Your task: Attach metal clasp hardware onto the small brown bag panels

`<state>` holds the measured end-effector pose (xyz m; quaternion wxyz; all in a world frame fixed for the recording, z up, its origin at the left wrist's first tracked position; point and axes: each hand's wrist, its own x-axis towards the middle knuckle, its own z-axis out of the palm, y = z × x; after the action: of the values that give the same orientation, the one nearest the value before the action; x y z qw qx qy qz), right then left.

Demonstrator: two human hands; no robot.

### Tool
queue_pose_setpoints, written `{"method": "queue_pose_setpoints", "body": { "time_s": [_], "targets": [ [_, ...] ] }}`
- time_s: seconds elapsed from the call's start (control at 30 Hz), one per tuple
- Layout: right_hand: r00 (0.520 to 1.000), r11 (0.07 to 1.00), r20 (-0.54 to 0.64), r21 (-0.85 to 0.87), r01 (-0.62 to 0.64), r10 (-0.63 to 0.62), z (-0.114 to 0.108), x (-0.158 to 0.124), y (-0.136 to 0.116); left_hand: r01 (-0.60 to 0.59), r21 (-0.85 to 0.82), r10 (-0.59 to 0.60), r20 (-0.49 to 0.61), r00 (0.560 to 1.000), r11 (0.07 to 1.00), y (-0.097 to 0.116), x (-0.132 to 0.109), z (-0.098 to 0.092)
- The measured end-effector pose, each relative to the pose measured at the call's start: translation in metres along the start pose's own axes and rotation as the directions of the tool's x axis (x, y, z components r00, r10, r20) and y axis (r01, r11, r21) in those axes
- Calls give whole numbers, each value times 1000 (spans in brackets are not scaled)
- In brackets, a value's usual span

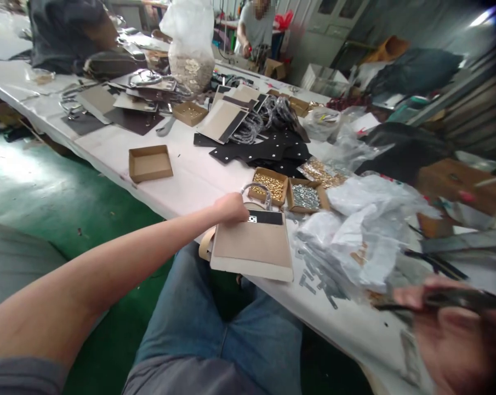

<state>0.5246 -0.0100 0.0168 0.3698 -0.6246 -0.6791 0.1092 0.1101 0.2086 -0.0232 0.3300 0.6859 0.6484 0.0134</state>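
Observation:
My left hand (231, 209) is closed on the upper left edge of a beige bag panel (248, 241) at the table's front edge. The panel carries a dark strip with a small metal plate (252, 219), and a plastic-wrapped handle (258, 186) loops up behind it. Off to the lower right, my right hand (445, 329) is wrapped round a dark hand tool (457, 299) with a thin end pointing left; blur hides its exact kind. Just behind the panel stand a cardboard box of gold-coloured hardware (271, 185) and one of silver hardware (306, 196).
Flat metal pieces (319, 280) lie right of the panel beside crumpled plastic bags (363, 230). An open cardboard box (150, 164) sits to the left. Black studded pieces (268, 151) and stacked bag panels (227, 118) lie farther back. Another person (256, 27) is at the far end.

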Motion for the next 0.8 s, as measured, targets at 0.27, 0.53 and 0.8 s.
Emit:
{"method": "queue_pose_setpoints", "body": {
  "time_s": [0.27,0.53,0.8],
  "targets": [
    [997,592,58,802,-81,59,178,138,-141,11,-27,-11,9,1000,1000,2,-2,-4],
    [995,636,-29,770,-37,92,261,146,-155,5,-73,-4,14,1000,997,-6,-7,-5],
    [990,728,-63,684,-47,123,276,145,-155,-29,-111,33,37,999,993,-16,-4,-4]
  ]
}}
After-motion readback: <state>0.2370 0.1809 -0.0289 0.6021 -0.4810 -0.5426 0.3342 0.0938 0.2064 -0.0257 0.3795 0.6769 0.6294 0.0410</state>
